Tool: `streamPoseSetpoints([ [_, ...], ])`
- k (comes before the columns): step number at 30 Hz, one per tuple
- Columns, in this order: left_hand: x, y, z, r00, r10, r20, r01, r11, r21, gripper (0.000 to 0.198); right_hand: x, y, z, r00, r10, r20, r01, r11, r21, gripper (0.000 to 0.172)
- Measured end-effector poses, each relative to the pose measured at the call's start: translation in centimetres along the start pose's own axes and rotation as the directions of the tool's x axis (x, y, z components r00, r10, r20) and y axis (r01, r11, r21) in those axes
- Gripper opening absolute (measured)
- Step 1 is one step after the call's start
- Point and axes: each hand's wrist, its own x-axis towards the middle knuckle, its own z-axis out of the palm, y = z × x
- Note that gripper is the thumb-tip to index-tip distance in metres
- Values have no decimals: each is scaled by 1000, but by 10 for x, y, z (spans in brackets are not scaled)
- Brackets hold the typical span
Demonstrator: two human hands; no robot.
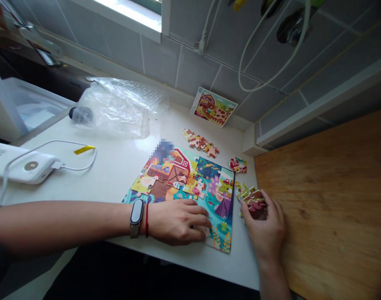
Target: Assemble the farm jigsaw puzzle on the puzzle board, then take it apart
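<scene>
Head view. Left hand (181, 221) palm down on the near part of the puzzle (198, 189), fingers curled; from here I cannot tell whether they grip anything. Right hand (270, 221) closed on a stack (253, 198) of pieces, thumb against fingers. Handling, my judgement: keep the stack loosely squared so none slip; press lightly with the left so joined parts don't shift. Puzzle lies flat on the table (109, 179), under and beyond the left hand, just left of the right. Loose pieces (202, 143) past its far edge.
</scene>
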Motion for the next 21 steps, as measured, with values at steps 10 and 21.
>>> streamPoseSetpoints([
  [10,0,-6,-2,994,-100,-41,92,984,-154,29,-23,-45,14,973,-175,148,141,967,214,55],
  [21,0,-5,0,996,-91,27,93,993,-75,14,-28,-34,19,961,174,214,-255,855,451,44],
])
